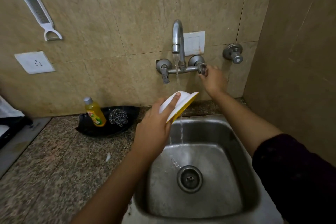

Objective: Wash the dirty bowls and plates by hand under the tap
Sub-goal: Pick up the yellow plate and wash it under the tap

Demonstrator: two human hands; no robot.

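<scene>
You held a bowl tipped on its side under the running tap, above the back left corner of the steel sink. Your left hand gripped it from behind, forefinger laid flat across its white underside, while its yellow inside faced away to the right. The stream of water fell onto the bowl's upper edge and ran off the lower rim in thin threads towards the drain.

Your right hand reached to the wall, its fingertips pinched round the right tap handle; the left tap handle hung untouched.

On the speckled granite counter to the left of the sink sat a black tray carrying a yellow dish-soap bottle and a steel wool scrubber side by side. A white grater-peeler hung on the tiled wall above a wall socket, and a switch plate sat behind the spout, with a separate wall valve further right.
</scene>
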